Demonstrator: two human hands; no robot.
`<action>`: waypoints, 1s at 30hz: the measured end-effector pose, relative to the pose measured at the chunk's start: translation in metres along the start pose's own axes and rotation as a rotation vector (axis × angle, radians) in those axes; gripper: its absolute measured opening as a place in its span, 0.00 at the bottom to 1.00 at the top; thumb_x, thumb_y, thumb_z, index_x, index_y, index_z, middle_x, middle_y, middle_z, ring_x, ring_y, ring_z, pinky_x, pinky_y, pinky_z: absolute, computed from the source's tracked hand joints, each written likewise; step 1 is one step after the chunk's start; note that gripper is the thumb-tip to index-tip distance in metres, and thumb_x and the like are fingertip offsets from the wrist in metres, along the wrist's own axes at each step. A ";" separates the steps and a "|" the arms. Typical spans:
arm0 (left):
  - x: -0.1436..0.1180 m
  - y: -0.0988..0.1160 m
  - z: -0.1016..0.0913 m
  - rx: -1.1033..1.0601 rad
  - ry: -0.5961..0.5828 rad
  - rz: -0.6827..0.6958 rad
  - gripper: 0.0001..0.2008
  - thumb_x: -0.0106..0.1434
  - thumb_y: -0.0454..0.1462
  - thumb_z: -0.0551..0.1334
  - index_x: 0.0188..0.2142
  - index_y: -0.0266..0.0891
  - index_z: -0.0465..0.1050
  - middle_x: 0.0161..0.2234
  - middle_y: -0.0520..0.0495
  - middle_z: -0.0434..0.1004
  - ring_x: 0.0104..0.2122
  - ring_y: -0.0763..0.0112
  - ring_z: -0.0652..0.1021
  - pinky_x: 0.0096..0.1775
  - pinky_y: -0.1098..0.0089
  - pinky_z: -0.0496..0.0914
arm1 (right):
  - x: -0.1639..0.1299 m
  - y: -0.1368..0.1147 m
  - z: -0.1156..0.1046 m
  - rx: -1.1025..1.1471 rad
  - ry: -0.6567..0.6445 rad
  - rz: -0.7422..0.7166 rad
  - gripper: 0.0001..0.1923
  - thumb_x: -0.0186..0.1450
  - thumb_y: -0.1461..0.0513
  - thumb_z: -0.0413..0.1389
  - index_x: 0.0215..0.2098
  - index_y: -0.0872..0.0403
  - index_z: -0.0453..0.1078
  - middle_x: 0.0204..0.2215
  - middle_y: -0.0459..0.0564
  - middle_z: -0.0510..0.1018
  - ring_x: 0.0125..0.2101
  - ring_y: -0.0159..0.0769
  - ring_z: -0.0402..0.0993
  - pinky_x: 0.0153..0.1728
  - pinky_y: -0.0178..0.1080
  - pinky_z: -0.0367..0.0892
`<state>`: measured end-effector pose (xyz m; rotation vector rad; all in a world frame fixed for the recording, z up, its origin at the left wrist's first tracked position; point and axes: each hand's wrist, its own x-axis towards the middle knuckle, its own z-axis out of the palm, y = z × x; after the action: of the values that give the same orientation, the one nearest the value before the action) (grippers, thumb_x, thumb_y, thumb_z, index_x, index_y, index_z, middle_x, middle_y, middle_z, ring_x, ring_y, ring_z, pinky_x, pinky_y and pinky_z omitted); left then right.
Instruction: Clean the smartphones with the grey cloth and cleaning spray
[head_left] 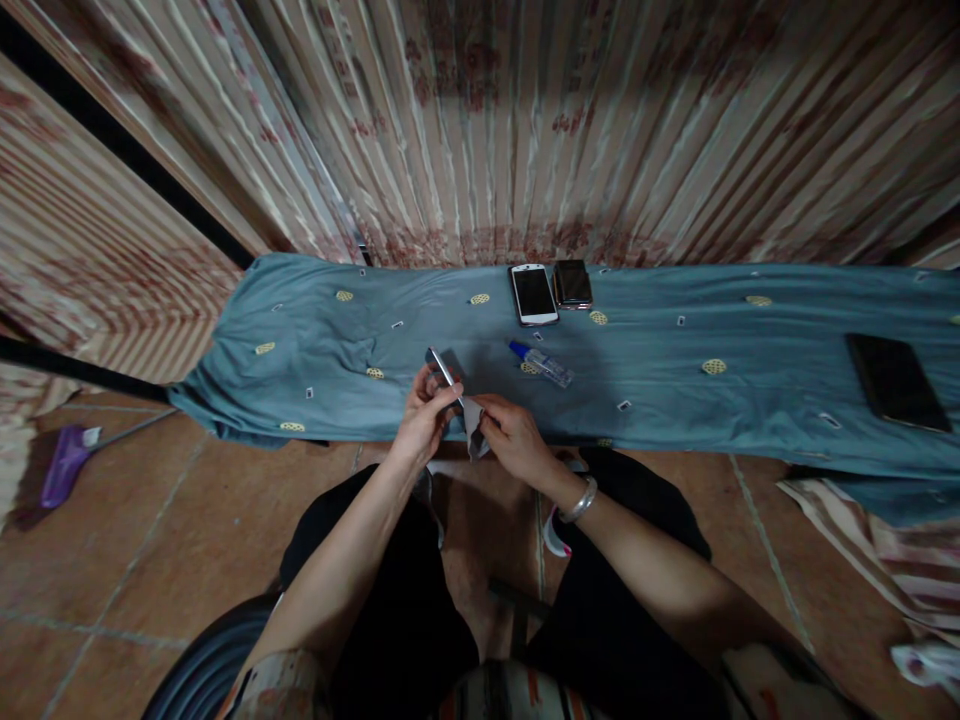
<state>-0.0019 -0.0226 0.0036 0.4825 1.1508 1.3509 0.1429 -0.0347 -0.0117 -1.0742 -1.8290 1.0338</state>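
Observation:
My left hand (424, 412) is closed around a thin smartphone (444, 368), which I see edge-on and tilted. A small grey cloth (473, 425) is pinched in my right hand (512, 432), against the lower end of the phone. Both hands are over the front edge of the teal-covered bench (652, 400). Just beyond them lies a clear bottle with a blue cap (546, 364). Farther back are a white phone (534, 294) with a dark screen and a small stack of dark, flat items (573, 284).
A black tablet-like slab (898, 382) lies at the bench's right end. Striped curtains (480, 130) hang behind the bench. A purple broom head (66, 465) is on the tiled floor at left. Dark metal bars (127, 140) cross the left side.

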 end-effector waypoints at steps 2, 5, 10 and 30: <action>-0.001 -0.002 0.002 -0.002 -0.010 0.001 0.26 0.42 0.32 0.74 0.41 0.45 0.71 0.38 0.56 0.79 0.39 0.72 0.78 0.34 0.75 0.68 | 0.004 -0.001 0.001 0.001 0.020 0.012 0.18 0.65 0.68 0.47 0.46 0.52 0.75 0.45 0.52 0.80 0.47 0.40 0.75 0.50 0.42 0.67; -0.001 -0.001 0.002 -0.021 -0.020 -0.001 0.25 0.42 0.31 0.74 0.41 0.44 0.71 0.39 0.55 0.79 0.41 0.70 0.78 0.35 0.74 0.69 | 0.006 -0.004 0.001 -0.004 0.030 -0.007 0.18 0.66 0.67 0.47 0.48 0.52 0.75 0.46 0.53 0.79 0.48 0.41 0.75 0.51 0.43 0.67; 0.004 0.007 -0.007 -0.078 -0.042 -0.022 0.19 0.47 0.33 0.72 0.39 0.39 0.72 0.41 0.48 0.80 0.44 0.65 0.79 0.38 0.70 0.72 | -0.003 -0.009 0.001 -0.023 -0.003 -0.124 0.19 0.67 0.67 0.47 0.51 0.54 0.73 0.49 0.55 0.78 0.51 0.39 0.74 0.54 0.43 0.67; 0.001 -0.012 -0.008 -0.173 -0.168 -0.200 0.08 0.58 0.38 0.68 0.37 0.36 0.78 0.33 0.51 0.81 0.33 0.75 0.80 0.46 0.74 0.73 | 0.004 -0.004 0.002 -0.219 0.085 -0.260 0.30 0.65 0.71 0.43 0.65 0.53 0.61 0.59 0.57 0.69 0.58 0.43 0.63 0.61 0.52 0.61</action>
<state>-0.0029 -0.0267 -0.0100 0.3392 0.9100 1.1997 0.1388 -0.0331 -0.0082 -0.9567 -1.9827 0.6389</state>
